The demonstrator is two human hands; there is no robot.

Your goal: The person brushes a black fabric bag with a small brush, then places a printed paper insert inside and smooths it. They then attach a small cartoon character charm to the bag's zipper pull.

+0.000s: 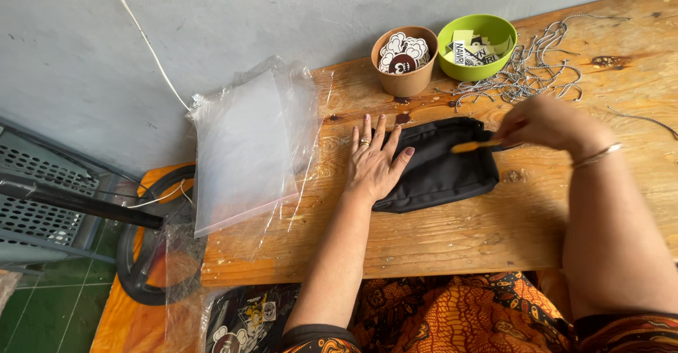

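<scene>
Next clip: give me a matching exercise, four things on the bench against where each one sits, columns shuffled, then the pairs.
Things:
1. black pouch
2. green bowl
3. clear plastic bags
4. metal chains

Places:
A. right of the brown cup
B. overhanging the bench's left end
C. under the left hand
D. far right, beside the green bowl

Pairs: 1-C, 2-A, 3-B, 4-D

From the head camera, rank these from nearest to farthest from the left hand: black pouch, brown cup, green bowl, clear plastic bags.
1. black pouch: under the left hand, touching it.
2. clear plastic bags: to the hand's left, at the table edge.
3. brown cup: above the hand, by the wall; nearly level with the bags, too close to call.
4. green bowl: right of the cup.
</scene>
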